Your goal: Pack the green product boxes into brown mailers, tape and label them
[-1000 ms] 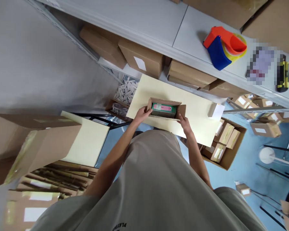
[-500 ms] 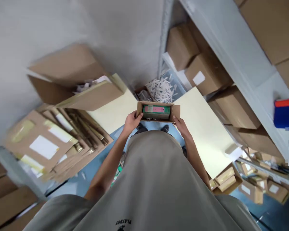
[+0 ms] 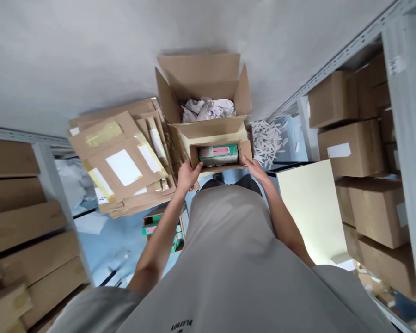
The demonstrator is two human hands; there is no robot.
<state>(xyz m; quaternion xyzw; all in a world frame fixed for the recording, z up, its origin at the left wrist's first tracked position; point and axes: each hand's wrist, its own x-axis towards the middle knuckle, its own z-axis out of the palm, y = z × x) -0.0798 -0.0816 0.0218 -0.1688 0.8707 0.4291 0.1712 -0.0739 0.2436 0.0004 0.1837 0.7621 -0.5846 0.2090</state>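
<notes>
Between my two hands is a small open cardboard box (image 3: 218, 170), its side flaps folded outward. Inside it lies a green and pink packet (image 3: 219, 151). My left hand (image 3: 189, 175) grips the box's left end, thumb over the edge. On the right end, my right hand (image 3: 254, 167) closes round the flap and wall. Just beyond stands a larger open carton (image 3: 208, 127) with crumpled white paper (image 3: 208, 110) in it. Whether the small box rests on the surface beneath or is held above it, I cannot tell.
Flattened cardboard (image 3: 114, 152) is stacked to the left. Shredded paper strips (image 3: 268, 141) lie right of the carton. A cream tabletop (image 3: 312, 203) is at right. Shelves of cardboard boxes (image 3: 353, 143) line both sides. A box of green packets (image 3: 176, 236) sits low at left.
My body and view have turned left, bringing the larger carton straight ahead. The small box has come along in both hands, now in front of that carton.
</notes>
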